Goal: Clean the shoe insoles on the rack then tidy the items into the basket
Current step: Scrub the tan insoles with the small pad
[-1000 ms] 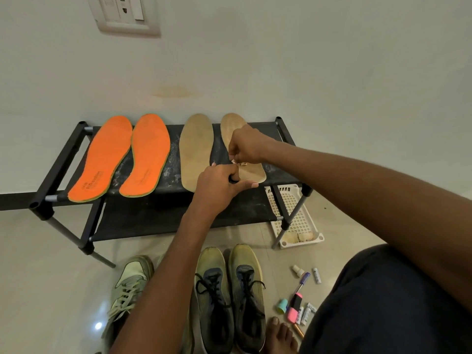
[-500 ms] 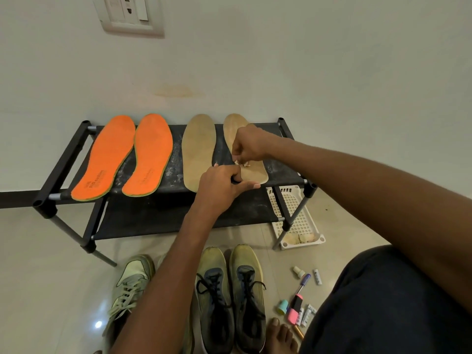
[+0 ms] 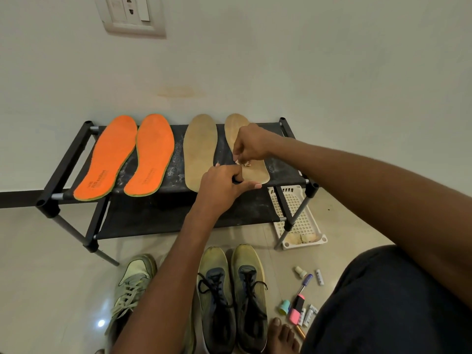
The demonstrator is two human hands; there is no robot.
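Note:
Two orange insoles (image 3: 109,159) (image 3: 150,157) and two tan insoles lie on the top shelf of a black shoe rack (image 3: 76,154). My right hand (image 3: 251,145) hovers over the right tan insole (image 3: 259,173) and pinches a small pale wad (image 3: 246,163) against it. At the rack's front edge, my left hand (image 3: 221,189) curls round a small dark object (image 3: 236,178) that is mostly hidden. It partly covers the left tan insole (image 3: 200,152). A white perforated basket (image 3: 296,213) sits on the floor under the rack's right end, with pale scraps in its near end.
On the floor in front of the rack are a pale green sneaker (image 3: 132,284) and a pair of olive shoes (image 3: 229,297) with black laces. Right of them lie a small bottle (image 3: 300,271), a pen (image 3: 305,283), a pink highlighter (image 3: 297,307), a teal cap (image 3: 284,306) and white tubes (image 3: 319,277). My bare foot (image 3: 281,335) is close by.
Both hands stay in almost the same place over the right tan insole. Only the view has shifted slightly.

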